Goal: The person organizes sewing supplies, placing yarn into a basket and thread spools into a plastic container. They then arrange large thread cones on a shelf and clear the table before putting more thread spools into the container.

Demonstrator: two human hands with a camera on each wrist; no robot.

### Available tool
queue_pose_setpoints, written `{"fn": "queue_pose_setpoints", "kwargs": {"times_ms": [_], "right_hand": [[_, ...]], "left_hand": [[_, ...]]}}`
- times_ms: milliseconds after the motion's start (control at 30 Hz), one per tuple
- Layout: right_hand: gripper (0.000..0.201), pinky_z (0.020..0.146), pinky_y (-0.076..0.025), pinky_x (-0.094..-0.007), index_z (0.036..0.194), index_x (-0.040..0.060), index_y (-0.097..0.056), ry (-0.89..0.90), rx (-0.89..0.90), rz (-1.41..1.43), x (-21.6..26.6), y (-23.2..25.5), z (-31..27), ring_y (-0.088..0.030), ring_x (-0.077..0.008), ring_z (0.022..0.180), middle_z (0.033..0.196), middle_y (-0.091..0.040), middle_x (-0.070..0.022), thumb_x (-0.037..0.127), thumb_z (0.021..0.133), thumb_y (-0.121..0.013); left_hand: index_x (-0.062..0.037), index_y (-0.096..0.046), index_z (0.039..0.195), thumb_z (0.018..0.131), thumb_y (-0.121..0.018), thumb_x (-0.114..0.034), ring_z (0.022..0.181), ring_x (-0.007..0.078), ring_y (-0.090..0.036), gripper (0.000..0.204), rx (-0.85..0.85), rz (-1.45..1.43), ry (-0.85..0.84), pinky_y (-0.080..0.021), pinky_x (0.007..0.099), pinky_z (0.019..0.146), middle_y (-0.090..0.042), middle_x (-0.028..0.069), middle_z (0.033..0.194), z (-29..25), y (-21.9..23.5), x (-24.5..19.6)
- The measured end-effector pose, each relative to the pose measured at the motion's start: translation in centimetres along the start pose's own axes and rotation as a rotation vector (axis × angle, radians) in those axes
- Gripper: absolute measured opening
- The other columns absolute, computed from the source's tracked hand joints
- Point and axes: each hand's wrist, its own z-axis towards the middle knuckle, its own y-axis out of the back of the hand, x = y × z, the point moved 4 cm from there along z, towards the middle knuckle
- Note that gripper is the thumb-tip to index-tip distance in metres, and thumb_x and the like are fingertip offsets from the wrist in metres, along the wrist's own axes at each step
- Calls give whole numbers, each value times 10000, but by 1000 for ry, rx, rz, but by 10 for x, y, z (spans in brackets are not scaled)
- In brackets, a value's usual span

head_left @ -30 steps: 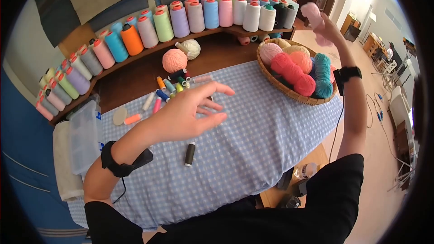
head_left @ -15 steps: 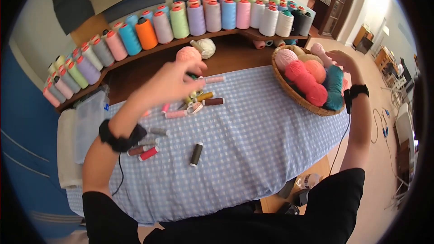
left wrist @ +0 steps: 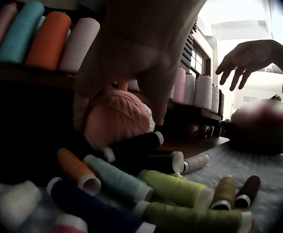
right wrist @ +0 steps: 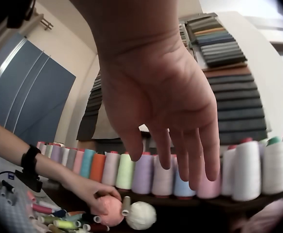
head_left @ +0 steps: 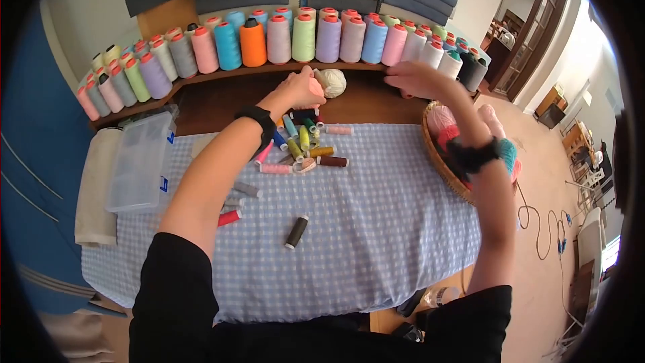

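Observation:
At the back of the table, my left hand point(head_left: 290, 92) grips a peach yarn ball point(left wrist: 117, 119), its fingers and thumb on either side. A cream yarn ball point(head_left: 334, 83) sits just right of it, with a small spool point(right wrist: 126, 206) between the two balls. My right hand point(right wrist: 166, 104) hangs in the air in front of the shelf, fingers spread and nothing in them. Below my right forearm is the wicker basket point(head_left: 440, 171), partly hidden, holding yarn. The pale pink skein point(head_left: 492, 121) lies in it on top.
Small thread spools point(head_left: 306, 141) lie in a pile before the peach ball. A dark spool point(head_left: 297, 232) lies alone on the checked cloth point(head_left: 363, 228). Big thread cones point(head_left: 254, 44) line the curved shelf. A clear plastic box point(head_left: 139, 168) is at the left.
My right hand has lowered the pale pink skein into the basket, let go, and moved left toward the shelf. My left hand has reached from above the spools to the peach ball.

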Motion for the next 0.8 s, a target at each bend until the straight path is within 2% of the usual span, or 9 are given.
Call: {"fn": "queue_pose_setpoints", "kwargs": {"times_ms": [67,133,200,333,367,467,567,667,800], "right_hand": [[416,786,-480,-417,948,11,-648,-10,-55,63,54,-4,9,-615,-361,876,905,-643,-200,389,830,-524],[492,836,-463,-419,969,-40,-642,-194,-152,140,33,-41,67,-601,-377,954,972,-624,-264,416,819,-533],[549,554,-511,-412,1048,-47,-596,-280,-199,323,21,-71,103,-631,-277,840,955,-616,-180,453,823,-558],[740,688,-524,-455,1073,-118,-563,-464,-185,577,37,-96,117,-620,-339,934,1044,-609,-217,524,718,-660],[822,826,-496,-378,1057,-104,-590,-503,-264,610,35,-104,121,-617,-323,974,1102,-601,-231,562,594,-722],[837,828,-502,-366,1079,-67,-582,-414,-390,718,-13,-157,174,-602,-330,1003,1125,-586,-229,566,554,-739],[852,873,-480,-363,1121,-30,-557,-506,-220,587,35,-100,108,-568,-353,1056,1138,-570,-236,547,524,-747],[800,718,-532,-406,1141,-11,-529,-257,-355,35,38,-53,76,-621,-349,918,1034,-605,-225,497,566,-756],[718,765,-502,-407,1115,-16,-535,-306,-465,-34,3,28,-6,-622,-337,910,979,-625,-216,464,621,-736]], "left_hand": [[-64,-428,1111,570,-784,-327,1009,358,-557,700,-91,68,-6,-468,386,830,-536,204,1072,-15,7,-9],[-70,-408,1114,570,-758,-275,1009,401,-548,678,-117,42,-118,-463,405,855,-514,235,1058,-25,11,-13],[-66,-420,1128,564,-777,-311,1047,371,-532,712,-103,40,-121,-455,393,860,-517,208,1114,-39,22,-19],[-36,-450,1161,567,-773,-328,1078,339,-534,737,-198,7,-152,-452,381,878,-533,205,1147,-60,51,-14],[-25,-459,1178,571,-769,-341,1082,328,-539,751,-251,-15,-176,-450,376,884,-543,205,1153,-64,60,-10],[-9,-466,1201,590,-756,-366,1067,315,-557,765,-261,-18,-145,-448,369,889,-563,205,1137,-72,79,-1],[-4,-474,1194,608,-748,-372,1056,313,-562,745,-278,-14,-157,-444,367,898,-566,206,1129,-72,82,7],[-10,-468,1220,638,-745,-331,1064,268,-565,720,-231,-44,-175,-445,341,908,-564,172,1159,-67,70,-1],[-21,-485,1213,653,-749,-325,1062,237,-563,689,-130,-98,-232,-441,327,906,-563,159,1161,-62,49,-44]]}}
